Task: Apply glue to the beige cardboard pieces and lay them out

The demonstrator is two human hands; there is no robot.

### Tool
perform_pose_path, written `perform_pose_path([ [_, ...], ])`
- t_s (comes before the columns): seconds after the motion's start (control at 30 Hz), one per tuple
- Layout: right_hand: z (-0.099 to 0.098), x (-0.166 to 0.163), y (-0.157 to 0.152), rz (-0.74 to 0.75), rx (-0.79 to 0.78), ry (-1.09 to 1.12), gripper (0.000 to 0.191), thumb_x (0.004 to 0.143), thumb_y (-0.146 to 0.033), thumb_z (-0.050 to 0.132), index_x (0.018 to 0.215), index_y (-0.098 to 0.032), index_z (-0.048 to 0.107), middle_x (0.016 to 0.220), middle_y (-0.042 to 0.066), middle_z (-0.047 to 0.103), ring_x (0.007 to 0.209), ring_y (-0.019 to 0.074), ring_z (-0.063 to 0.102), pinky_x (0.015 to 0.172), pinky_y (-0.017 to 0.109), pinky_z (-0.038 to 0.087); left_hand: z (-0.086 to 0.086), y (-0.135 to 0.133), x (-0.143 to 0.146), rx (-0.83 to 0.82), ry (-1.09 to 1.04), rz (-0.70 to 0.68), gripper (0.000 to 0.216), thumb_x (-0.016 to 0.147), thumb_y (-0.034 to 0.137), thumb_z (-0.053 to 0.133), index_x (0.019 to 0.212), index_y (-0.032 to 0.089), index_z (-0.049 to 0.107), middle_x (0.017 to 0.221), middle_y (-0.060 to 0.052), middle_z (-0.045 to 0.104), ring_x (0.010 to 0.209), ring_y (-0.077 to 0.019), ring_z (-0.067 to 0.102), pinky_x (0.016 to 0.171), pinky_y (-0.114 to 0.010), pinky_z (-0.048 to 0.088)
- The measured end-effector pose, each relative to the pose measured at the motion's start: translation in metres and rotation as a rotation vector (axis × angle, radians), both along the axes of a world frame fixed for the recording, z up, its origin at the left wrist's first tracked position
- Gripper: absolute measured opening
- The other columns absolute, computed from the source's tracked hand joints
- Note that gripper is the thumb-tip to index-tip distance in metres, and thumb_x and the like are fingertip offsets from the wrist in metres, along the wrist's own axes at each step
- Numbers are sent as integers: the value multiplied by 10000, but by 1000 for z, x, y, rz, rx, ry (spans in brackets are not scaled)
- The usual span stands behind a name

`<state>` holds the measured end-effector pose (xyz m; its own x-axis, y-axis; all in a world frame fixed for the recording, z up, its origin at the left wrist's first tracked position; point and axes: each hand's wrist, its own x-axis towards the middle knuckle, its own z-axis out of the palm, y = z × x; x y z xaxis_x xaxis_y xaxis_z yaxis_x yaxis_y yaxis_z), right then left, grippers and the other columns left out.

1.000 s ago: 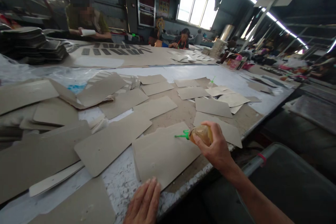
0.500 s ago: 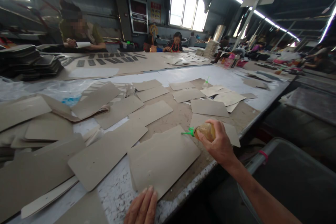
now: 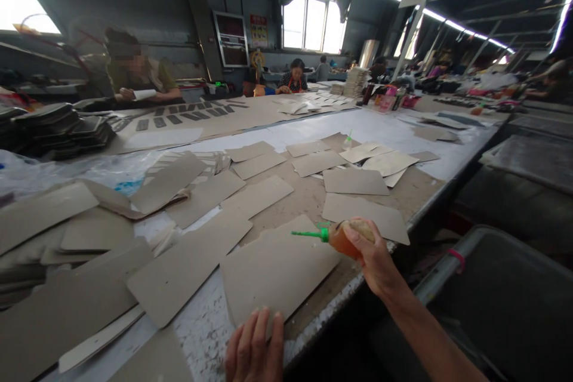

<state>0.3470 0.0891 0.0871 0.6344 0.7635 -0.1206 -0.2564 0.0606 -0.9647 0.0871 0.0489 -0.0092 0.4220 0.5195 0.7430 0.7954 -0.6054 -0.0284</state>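
Note:
My right hand (image 3: 373,256) is closed around an amber glue bottle (image 3: 342,236) with a green nozzle that points left over a grey cardboard piece (image 3: 273,274) near the table's front edge. My left hand (image 3: 256,346) lies flat with fingers stretched out, its fingertips on the near edge of that same cardboard piece. Several similar rounded cardboard pieces (image 3: 188,265) lie spread around it on the table.
The long table (image 3: 201,325) has a worn white top and its edge runs past my hands on the right. A dark bin (image 3: 492,298) stands below right. Stacks of dark pieces (image 3: 58,128) sit at back left. Other people (image 3: 134,74) work at far tables.
The glue bottle has tilted to lie more level and moved slightly left. My left hand has slid forward onto the cardboard's near edge. The camera tilted up a little.

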Motion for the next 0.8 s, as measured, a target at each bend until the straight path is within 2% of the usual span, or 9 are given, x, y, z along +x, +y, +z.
perform_pose_path([
  [0.07,0,12,-5,-37,-1,38,608,546,-499,865,998,-238,552,880,-13,645,765,169,604,603,243,511,2,4,9,-60,4,-40,339,912,146,458,1203,179,630,1236,-118,646,1208,-237,544,1148,-368,269],
  [0.17,0,27,-13,-53,-10,64,619,529,-495,876,989,-233,555,895,1,655,775,187,623,588,262,538,4,12,18,-68,108,-44,382,893,80,433,1227,138,609,1292,-135,620,1245,-283,532,1077,-395,379],
  [0.3,-2,36,-24,-69,-10,88,594,532,-466,890,978,-228,577,891,1,663,803,194,635,599,269,562,12,19,22,-15,266,6,393,852,-12,409,1165,79,630,1230,-148,658,1163,-284,601,968,-386,494],
  [0.57,-9,43,-30,-36,-9,66,539,585,-467,856,985,-237,578,897,-2,649,811,202,628,639,301,557,42,22,30,-39,399,47,388,816,-67,386,1036,72,673,1087,-140,716,1032,-231,673,898,-336,549],
  [0.63,-11,43,-28,-38,-22,-28,542,604,-485,839,1005,-234,575,893,-1,636,810,192,611,653,286,533,44,22,31,-30,407,36,390,812,-73,386,1042,61,671,1087,-148,715,1032,-239,673,899,-346,552],
  [0.8,-11,40,-11,-75,-75,-515,522,684,-532,758,1048,-221,550,893,12,583,772,183,561,695,312,496,39,18,31,-11,389,50,360,848,-51,400,1071,44,665,1147,-185,687,1084,-276,654,920,-384,545],
])
